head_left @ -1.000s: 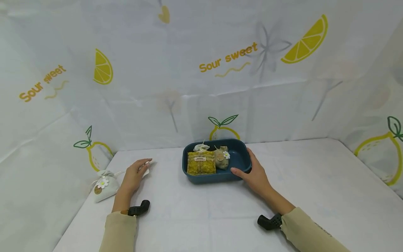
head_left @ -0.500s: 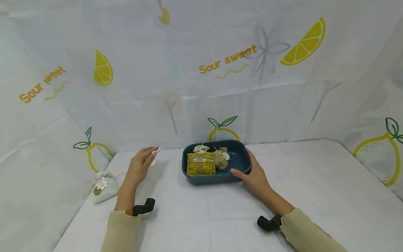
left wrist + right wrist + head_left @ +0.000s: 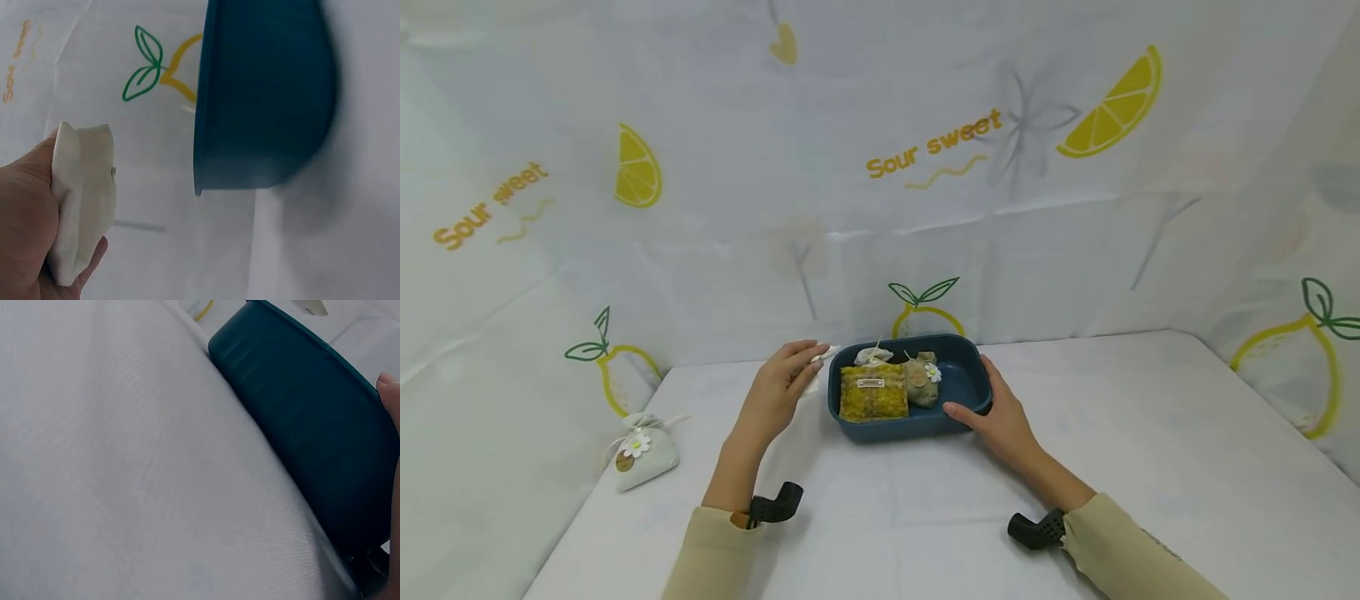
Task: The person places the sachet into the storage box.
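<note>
My left hand (image 3: pixel 777 390), just left of the blue bin, holds a small white cloth pouch (image 3: pixel 87 200) between thumb and fingers. In the left wrist view the pouch hangs level with the bin's end, with a gap between them. My right hand (image 3: pixel 1003 421) grips the right end of the blue bin (image 3: pixel 901 431), thumb over the near rim. Inside the bin sit a yellow-green sachet (image 3: pixel 872 402) with a label, a grey-green drawstring pouch (image 3: pixel 921 387) with a daisy, and a white pouch (image 3: pixel 873 356) behind the yellow one.
Another white drawstring pouch (image 3: pixel 647 457) with a daisy lies at the table's left edge. A white cloth covers the table (image 3: pixel 880 517). Behind it rises a white lemon-print backdrop (image 3: pixel 730 275).
My left hand has lifted the white pouch and carried it rightward, close to the bin's left end. The right hand stays on the bin. The head view has shifted slightly.
</note>
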{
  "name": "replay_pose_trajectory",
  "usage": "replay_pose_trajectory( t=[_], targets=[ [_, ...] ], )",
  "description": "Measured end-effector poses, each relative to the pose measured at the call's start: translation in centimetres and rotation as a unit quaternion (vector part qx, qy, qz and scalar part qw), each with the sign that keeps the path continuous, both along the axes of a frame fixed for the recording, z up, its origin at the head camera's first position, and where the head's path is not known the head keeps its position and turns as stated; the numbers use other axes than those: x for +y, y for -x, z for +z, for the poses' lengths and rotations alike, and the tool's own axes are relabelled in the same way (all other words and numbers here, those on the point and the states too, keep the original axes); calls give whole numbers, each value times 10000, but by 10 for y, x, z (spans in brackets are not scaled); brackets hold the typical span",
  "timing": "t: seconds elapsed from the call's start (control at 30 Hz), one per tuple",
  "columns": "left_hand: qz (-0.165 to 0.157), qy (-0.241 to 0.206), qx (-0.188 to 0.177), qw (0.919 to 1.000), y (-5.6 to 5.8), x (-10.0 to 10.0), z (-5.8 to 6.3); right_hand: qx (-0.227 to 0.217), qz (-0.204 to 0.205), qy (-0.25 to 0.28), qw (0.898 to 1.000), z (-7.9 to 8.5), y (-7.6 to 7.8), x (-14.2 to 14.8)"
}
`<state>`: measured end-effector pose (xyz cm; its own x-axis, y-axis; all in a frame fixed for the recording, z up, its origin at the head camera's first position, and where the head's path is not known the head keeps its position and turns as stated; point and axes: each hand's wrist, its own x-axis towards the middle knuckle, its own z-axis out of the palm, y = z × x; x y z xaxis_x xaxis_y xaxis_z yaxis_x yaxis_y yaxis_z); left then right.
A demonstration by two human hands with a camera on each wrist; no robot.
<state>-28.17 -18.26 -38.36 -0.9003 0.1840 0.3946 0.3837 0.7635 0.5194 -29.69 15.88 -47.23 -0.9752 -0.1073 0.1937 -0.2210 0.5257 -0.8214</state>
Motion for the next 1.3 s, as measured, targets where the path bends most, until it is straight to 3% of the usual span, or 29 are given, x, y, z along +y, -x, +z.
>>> replay_pose_trajectory(
  t=[0.23, 0.53, 0.83, 0.93, 1.03, 1.17, 1.23, 1.3],
  targets=[
    [-284, 229, -22, 9993, 2, 41, -1, -13, 42, 52, 10000, 0, -1, -1],
    [-458, 475, 210, 9976, 17, 91, -10, -13, -62, -40, 10000, 1, 0, 1],
    [-572, 642, 198, 9961, 25, 119, -22, 120, 3, 18, 9999, 0, 2, -2],
    [-602, 916, -94, 9939, 28, 122, -25, 117, 26, 116, 9999, -1, 2, -3],
    [-605, 1646, -740, 9817, 32, 122, -28, 82, 49, 121, 9999, -1, 2, -4],
    [-772, 2605, -1446, 9515, 37, 123, -28, 79, -1, 32, 10000, -1, 1, -4],
    [-842, 2735, -1627, 9443, 38, 124, -26, 81, -38, 18, 10000, -1, 1, -3],
    [-855, 2772, -1683, 9421, 37, 125, -25, 60, -47, 33, 10000, -1, 1, -2]
  ],
)
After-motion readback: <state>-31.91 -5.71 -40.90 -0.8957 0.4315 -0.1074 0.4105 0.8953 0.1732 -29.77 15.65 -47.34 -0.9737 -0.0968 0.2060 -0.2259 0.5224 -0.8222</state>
